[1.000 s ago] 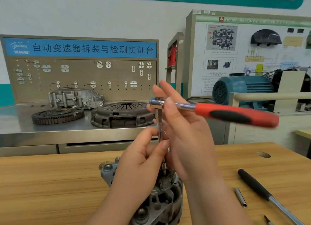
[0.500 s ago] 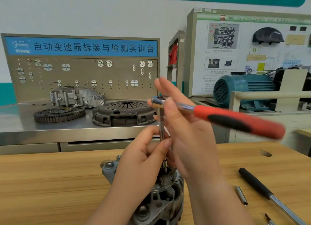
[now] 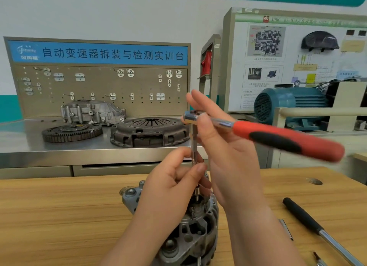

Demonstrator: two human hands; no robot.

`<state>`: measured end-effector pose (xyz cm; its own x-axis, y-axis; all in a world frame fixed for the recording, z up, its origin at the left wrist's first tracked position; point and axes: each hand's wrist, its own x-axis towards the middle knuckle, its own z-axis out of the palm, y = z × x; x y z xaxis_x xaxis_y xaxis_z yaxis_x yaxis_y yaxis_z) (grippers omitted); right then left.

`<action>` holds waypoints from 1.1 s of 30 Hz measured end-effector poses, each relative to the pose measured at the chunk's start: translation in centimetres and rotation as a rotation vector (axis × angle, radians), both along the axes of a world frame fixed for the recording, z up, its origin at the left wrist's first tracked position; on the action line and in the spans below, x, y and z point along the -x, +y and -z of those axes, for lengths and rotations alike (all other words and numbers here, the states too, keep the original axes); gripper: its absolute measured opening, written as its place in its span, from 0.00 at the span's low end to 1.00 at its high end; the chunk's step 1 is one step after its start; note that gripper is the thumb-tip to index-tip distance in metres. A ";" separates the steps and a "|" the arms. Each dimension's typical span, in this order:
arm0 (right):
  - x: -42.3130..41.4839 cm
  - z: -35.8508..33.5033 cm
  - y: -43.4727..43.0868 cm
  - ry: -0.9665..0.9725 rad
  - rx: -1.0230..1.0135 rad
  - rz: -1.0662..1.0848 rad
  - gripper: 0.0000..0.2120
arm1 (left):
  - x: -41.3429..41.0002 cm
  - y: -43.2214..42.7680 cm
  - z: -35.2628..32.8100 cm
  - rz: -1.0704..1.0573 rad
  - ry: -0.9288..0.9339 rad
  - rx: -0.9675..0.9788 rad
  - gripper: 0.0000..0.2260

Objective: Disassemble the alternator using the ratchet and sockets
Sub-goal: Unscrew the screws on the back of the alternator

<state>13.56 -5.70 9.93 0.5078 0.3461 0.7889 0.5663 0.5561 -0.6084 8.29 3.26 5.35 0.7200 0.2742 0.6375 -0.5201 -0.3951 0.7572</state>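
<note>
Pinching thin steel extension bar (image 3: 193, 144) with left hand (image 3: 168, 188) above grey metal alternator (image 3: 198, 232), clamping red-handled chrome ratchet (image 3: 278, 136) in right hand (image 3: 228, 152), fingers straight.

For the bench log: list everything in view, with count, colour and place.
alternator: 1, grey, on the wooden table, near its front.
ratchet: 1, chrome with a red-and-black handle, held above the alternator.
extension bar: 1, chrome, upright from the ratchet head down to the alternator.
black-handled tool: 1, black and chrome, lying on the table, right.
flywheel: 1, dark, on the steel bench, left.
clutch cover: 1, dark, beside the flywheel.
housing: 1, silver, behind them.
motor: 1, teal, back right.
left hand: 1, pinches the extension bar.
right hand: 1, holds the ratchet near its head.
</note>
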 end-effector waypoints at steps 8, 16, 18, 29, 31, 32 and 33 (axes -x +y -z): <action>0.2 -0.5 -0.7 0.405 0.047 -0.237 0.24 | 0.6 0.1 -0.3 0.069 0.072 -0.101 0.09; -0.3 -0.6 -0.8 0.283 0.051 -0.169 0.20 | 0.7 -0.1 -0.7 0.010 0.027 -0.105 0.08; -0.8 -0.7 -1.3 0.260 0.076 -0.104 0.22 | 0.7 -0.1 -0.8 -0.028 0.005 -0.080 0.09; -2.6 -1.1 -4.4 -0.334 0.983 0.228 0.08 | 2.2 1.9 -2.5 -0.183 -0.121 0.062 0.08; -2.3 -0.6 -4.4 -0.393 1.053 0.265 0.08 | 2.1 1.8 -2.5 -0.170 -0.114 0.072 0.09; -2.2 -0.3 -4.4 -0.396 1.059 0.281 0.09 | 2.1 1.6 -2.5 -0.163 -0.107 0.074 0.08; -2.2 -0.1 -4.5 -0.391 1.059 0.299 0.09 | 2.0 1.4 -2.5 -0.157 -0.098 0.076 0.09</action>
<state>15.73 -10.17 9.99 0.4664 0.8328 0.2982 0.8403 -0.3117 -0.4436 6.25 4.68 7.82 0.6001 0.4278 0.6759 -0.5295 -0.4208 0.7365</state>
